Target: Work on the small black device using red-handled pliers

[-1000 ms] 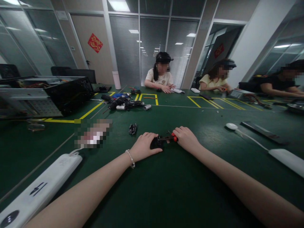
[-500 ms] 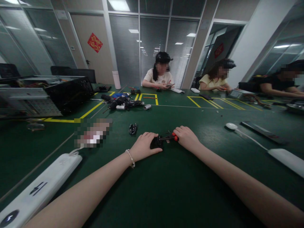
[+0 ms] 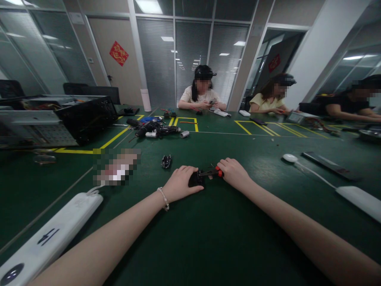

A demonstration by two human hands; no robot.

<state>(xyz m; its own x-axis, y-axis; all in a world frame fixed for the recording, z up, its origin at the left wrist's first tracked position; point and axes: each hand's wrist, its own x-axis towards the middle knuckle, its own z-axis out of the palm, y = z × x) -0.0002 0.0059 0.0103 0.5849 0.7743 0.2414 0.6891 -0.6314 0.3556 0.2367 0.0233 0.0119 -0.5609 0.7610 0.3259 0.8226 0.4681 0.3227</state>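
My left hand [image 3: 180, 181] is closed around a small black part [image 3: 195, 180] on the green tabletop [image 3: 214, 234]; its exact kind is hard to make out. In my right hand [image 3: 234, 171] are red-handled pliers [image 3: 212, 172], their handles mostly covered by the fingers. The dark jaws point left and meet the black part. Beside the pliers lie tiny loose scraps. To the upper left of my left hand sits another small black piece [image 3: 166, 161] with metallic bits, touched by neither hand.
At left stand an opened computer case [image 3: 38, 123] and a long white device [image 3: 56, 234]. A power drill [image 3: 145, 128] lies among wires. On the right are a white cabled device [image 3: 361, 201] and a dark flat object [image 3: 329, 166]. Several people sit across the table.
My hands, the pliers and the black part look almost the same. Across the table, one person has raised a phone-like object slightly.
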